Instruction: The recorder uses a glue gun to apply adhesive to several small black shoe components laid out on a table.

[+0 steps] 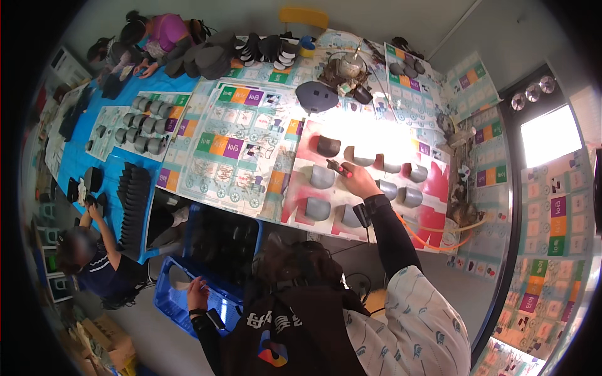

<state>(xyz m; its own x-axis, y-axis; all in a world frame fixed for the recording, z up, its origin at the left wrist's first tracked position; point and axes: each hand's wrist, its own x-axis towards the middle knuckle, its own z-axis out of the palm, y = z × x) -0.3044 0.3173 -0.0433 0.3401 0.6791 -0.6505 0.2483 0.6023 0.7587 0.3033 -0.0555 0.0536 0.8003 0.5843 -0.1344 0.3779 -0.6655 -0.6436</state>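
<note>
Printed paper sheets (238, 144) with green, orange and purple label blocks covered the bench (188, 81), spreading from ten to two o'clock. More of the same pale sheets (552, 219) lined the wall at three to four o'clock. A bright white rectangular screen or window (550, 134) glowed at two o'clock. Brown cardboard boxes (106, 341) sat on the floor at seven o'clock.

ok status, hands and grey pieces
Right hand grips a red tool over grey pieces. Left hand down in blue crate. Nothing in the way.
</note>
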